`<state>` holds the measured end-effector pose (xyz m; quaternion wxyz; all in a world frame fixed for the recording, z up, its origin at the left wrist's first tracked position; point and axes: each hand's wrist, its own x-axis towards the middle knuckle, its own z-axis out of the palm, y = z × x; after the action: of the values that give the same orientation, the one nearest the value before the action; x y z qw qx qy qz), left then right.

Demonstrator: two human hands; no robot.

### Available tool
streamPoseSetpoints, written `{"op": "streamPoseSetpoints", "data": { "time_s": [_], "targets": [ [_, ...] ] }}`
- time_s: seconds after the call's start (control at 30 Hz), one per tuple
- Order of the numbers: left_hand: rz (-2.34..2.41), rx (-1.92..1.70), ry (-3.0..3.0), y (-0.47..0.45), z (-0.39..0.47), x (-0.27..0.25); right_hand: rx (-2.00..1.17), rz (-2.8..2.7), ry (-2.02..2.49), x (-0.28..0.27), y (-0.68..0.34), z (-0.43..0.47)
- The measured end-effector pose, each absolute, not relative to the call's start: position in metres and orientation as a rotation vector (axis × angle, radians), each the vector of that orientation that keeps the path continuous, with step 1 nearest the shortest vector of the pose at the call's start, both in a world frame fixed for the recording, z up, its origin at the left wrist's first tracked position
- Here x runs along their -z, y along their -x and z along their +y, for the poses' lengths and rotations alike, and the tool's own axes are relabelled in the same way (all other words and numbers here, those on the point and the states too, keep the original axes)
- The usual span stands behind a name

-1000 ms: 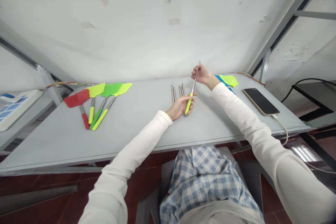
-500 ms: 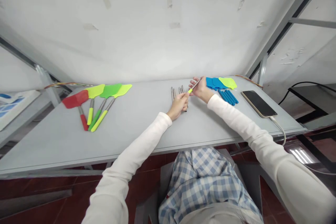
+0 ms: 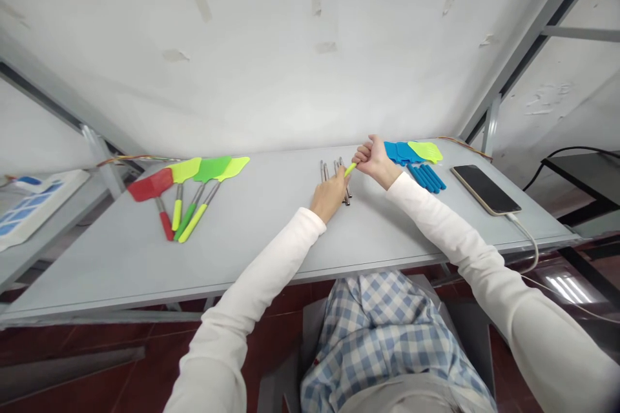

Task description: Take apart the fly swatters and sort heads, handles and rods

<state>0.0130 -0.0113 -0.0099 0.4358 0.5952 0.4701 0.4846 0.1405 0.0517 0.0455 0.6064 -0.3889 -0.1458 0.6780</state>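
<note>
My left hand (image 3: 330, 196) pinches one end of a slim yellow-green handle (image 3: 351, 169). My right hand (image 3: 372, 157) is closed around its other end; the metal rod seen on that palm earlier is now hidden by the fingers. Several thin metal rods (image 3: 323, 171) lie on the table beside and partly behind my left hand. Just right of my right hand are flat blue heads (image 3: 402, 152) and a yellow-green head (image 3: 426, 151). In front of these heads lie several blue handles (image 3: 426, 178) side by side.
On the left lie assembled pieces resembling fly swatters, one red (image 3: 151, 185), one green (image 3: 212, 169) and two yellow-green. A phone (image 3: 485, 189) with a white cable (image 3: 527, 232) rests on the right of the grey table (image 3: 261, 232). A wall stands behind, with metal frame posts at both sides.
My right hand has gone from open-fingered, with a metal rod across its palm, to closed. My left hand stays at the yellow-green handle. The view has shifted slightly.
</note>
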Motion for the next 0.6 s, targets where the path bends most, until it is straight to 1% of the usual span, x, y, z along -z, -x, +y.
{"op": "streamPoseSetpoints", "data": {
  "time_s": [0.2,0.4,0.47,0.53,0.6],
  "targets": [
    [0.933,-1.093,-1.34,-0.016,-0.011,0.001,-1.555,-0.436,0.782,-0.049,-0.147,0.051],
    [0.694,-0.688,-0.948,-0.019,-0.005,-0.006,-1.62,-0.506,0.811,-0.051,-0.156,0.057],
    [0.58,-0.61,-0.797,-0.02,-0.001,-0.008,-1.631,-0.543,0.828,-0.049,-0.157,0.063],
    [0.508,-0.589,-0.656,-0.019,0.001,-0.008,-1.606,-0.616,0.865,-0.048,-0.161,0.071],
    [0.456,-0.58,-0.549,-0.016,0.001,-0.006,-1.51,-0.765,0.94,-0.05,-0.173,0.083]
  ]
}}
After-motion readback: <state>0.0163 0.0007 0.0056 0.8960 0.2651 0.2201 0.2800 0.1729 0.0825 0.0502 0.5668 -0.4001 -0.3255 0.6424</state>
